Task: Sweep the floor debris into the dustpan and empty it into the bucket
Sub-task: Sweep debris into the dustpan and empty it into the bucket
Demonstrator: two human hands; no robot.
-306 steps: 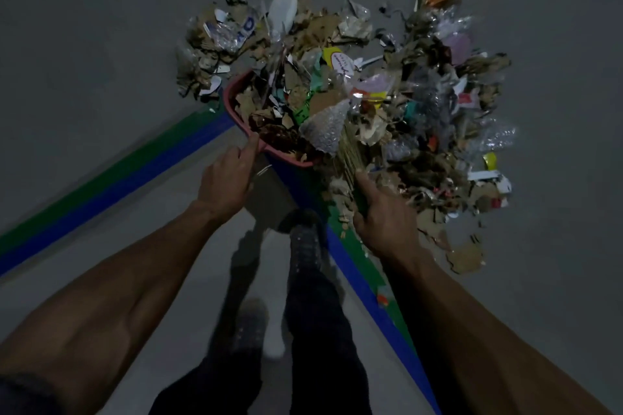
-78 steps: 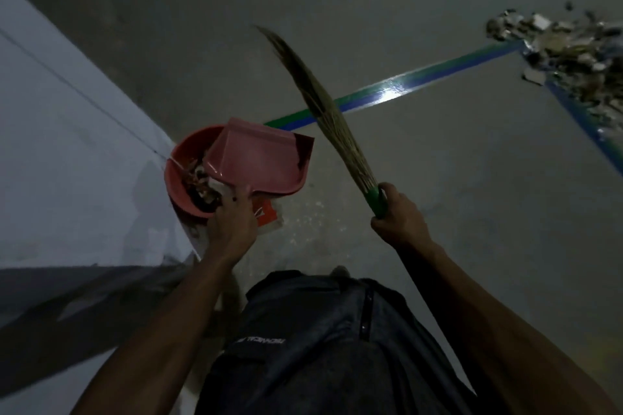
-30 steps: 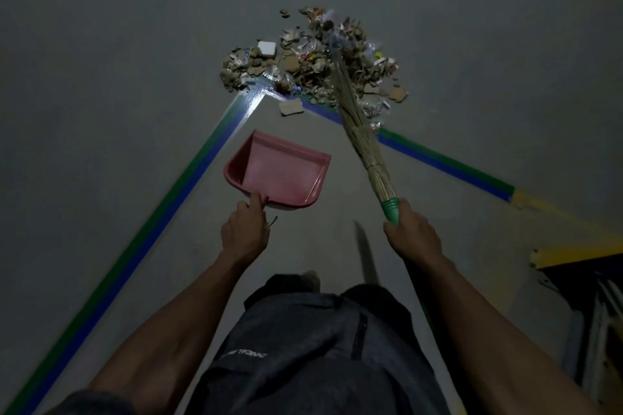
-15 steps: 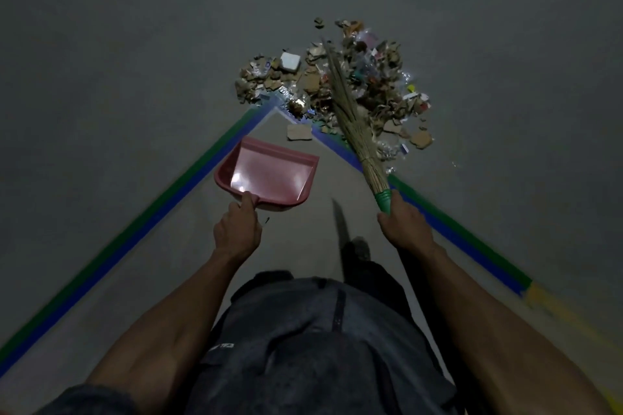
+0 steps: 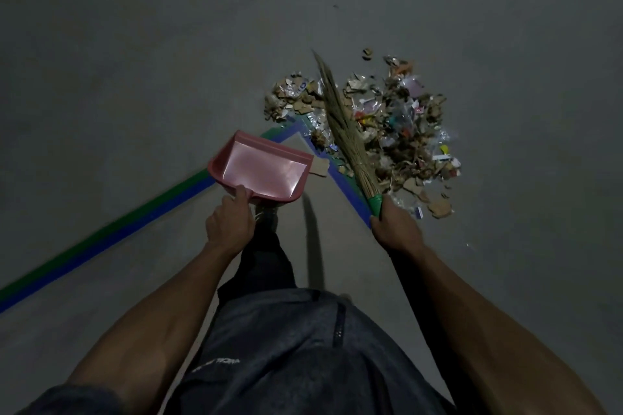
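A pile of debris (image 5: 401, 131), torn cardboard, paper and plastic scraps, lies on the grey floor ahead and to the right. My left hand (image 5: 231, 224) grips the handle of an empty pink dustpan (image 5: 261, 168), held above the floor just left of the pile. My right hand (image 5: 394, 229) grips the green collar of a straw broom (image 5: 340, 125), whose bristles point away from me over the pile's left part. The bucket is not in view.
Green and blue floor tape (image 5: 101, 242) runs from the lower left to a corner under the pile, then back toward my right hand. My dark-trousered leg and shoe (image 5: 264, 216) stand between my hands. Bare grey floor surrounds the pile.
I have come closer to the pile, which now sits nearer and further right. The dustpan and broom have advanced with me; both hands keep the same grips.
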